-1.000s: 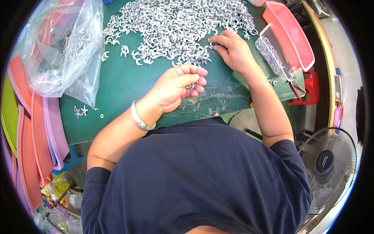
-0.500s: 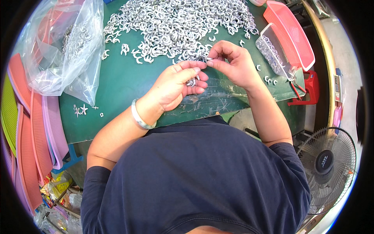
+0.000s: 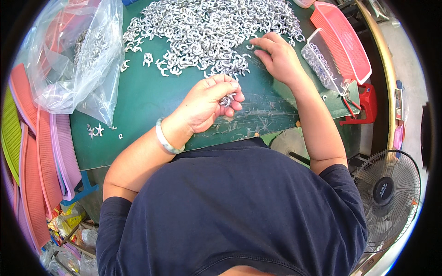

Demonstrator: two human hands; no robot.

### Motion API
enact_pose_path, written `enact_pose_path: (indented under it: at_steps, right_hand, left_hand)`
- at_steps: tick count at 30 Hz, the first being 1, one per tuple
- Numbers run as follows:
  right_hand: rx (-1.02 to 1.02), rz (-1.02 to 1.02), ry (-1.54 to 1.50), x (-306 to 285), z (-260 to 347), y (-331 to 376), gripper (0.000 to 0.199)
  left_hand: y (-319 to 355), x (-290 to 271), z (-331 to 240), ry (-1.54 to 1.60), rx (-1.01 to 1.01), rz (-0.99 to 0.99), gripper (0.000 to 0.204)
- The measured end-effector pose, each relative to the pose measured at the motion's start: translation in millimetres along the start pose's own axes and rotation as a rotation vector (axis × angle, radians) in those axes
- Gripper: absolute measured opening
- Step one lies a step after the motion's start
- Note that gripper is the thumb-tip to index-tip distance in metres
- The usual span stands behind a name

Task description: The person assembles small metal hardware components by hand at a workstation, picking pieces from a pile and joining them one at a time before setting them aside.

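My left hand (image 3: 207,99) is curled, palm up, around several small curved silver metal pieces (image 3: 227,99), its thumb pressed over the index finger. A pale bracelet (image 3: 165,138) rings that wrist. My right hand (image 3: 279,56) reaches over the table at the right edge of the big pile of the same crescent-shaped pieces (image 3: 207,27). Its thumb and fingers are apart, with nothing visible between them. Close to the index fingertip lies a loose curved piece (image 3: 250,47); whether they touch I cannot tell.
On the green table (image 3: 152,101), a clear plastic bag (image 3: 69,87) holding metal pieces stands left, near small star-shaped pieces (image 3: 99,129). A clear bin (image 3: 317,64) and a pink basket (image 3: 343,39) are at right. Coloured baskets (image 3: 48,161) line the left; a fan (image 3: 384,193) is lower right.
My right hand has parted from my left and moved away and to the right, its pinch loosened. The left fingers have curled tighter around the pieces.
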State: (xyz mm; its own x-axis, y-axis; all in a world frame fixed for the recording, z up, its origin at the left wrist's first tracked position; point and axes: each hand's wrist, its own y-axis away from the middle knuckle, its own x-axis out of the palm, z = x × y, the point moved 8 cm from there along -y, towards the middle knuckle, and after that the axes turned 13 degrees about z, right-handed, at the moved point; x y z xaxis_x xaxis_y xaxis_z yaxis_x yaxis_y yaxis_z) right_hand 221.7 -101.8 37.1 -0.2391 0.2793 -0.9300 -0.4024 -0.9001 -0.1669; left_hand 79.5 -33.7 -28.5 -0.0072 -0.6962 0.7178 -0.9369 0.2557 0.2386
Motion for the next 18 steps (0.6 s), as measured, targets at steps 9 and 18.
enact_pose_path:
  at_steps: [9,18]
  right_hand:
    - [-0.083,-0.035,0.053,9.5,-2.5,-4.1,0.012]
    - [-0.07,0.081,-0.045,8.7,-2.4,-7.0,0.011]
  left_hand:
    - [2.1,-3.5,-3.9,0.04,0.035,-0.038,0.01]
    - [2.1,-4.7,-2.6,0.027,0.017,-0.044,0.015]
